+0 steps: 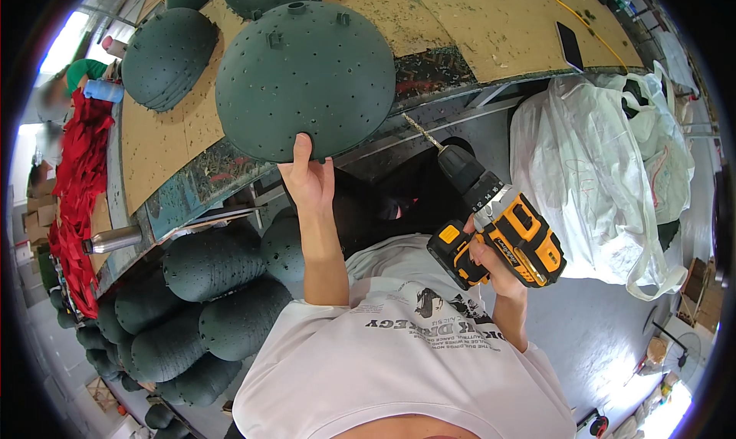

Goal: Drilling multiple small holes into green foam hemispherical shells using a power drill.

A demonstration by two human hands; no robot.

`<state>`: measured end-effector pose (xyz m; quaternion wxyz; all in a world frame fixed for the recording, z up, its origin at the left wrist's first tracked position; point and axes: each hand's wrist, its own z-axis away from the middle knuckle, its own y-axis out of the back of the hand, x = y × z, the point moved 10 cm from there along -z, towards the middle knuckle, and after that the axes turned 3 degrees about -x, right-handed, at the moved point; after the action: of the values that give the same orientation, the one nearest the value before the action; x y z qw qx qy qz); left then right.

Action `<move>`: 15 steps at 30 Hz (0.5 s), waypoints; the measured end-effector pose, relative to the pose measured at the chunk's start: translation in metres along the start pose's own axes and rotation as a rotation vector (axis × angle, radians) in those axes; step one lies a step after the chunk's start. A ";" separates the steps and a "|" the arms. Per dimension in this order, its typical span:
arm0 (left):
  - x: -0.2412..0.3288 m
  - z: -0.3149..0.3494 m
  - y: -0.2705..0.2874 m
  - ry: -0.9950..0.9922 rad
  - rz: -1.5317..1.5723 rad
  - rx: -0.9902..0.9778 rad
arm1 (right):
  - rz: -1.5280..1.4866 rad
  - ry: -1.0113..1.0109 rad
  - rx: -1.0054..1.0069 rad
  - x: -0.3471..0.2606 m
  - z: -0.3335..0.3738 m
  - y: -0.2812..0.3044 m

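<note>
A large dark green plastic dome (307, 78), dotted with small holes, rests at the front edge of the workbench. My left hand (308, 180) grips its near rim, thumb on the outer face and fingers tucked beneath. Over to the right, my right hand (497, 266) is wrapped round the handle of a yellow and black cordless drill (510, 228). Its long bit (422, 131) points up and left, apart from the dome, with its tip close to the bench edge. Part of my right hand's grip is hidden by the drill body.
Further domes (169, 55) stand nested on the shavings-strewn bench (429, 13), and stacks of domes (215, 263) lie below left. A phone (569, 46) sits by the bench edge near a yellow cord (575, 17). White sacks (590, 178), a metal flask (115, 240) and red cloth (80, 186) flank me.
</note>
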<state>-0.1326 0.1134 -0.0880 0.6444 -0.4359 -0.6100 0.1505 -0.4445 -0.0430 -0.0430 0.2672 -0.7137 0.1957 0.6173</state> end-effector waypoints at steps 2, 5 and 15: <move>-0.001 -0.001 0.003 0.008 0.008 0.030 | 0.000 0.005 -0.016 0.002 -0.002 -0.002; 0.002 -0.002 -0.004 -0.012 0.012 0.038 | -0.013 -0.001 -0.014 0.003 -0.002 -0.002; 0.013 0.000 -0.002 -0.048 0.000 0.089 | -0.091 -0.097 0.063 0.007 -0.027 0.003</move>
<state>-0.1310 0.1217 -0.0780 0.6482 -0.4033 -0.6179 0.1880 -0.4238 -0.0619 -0.0481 0.3264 -0.6822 0.1692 0.6320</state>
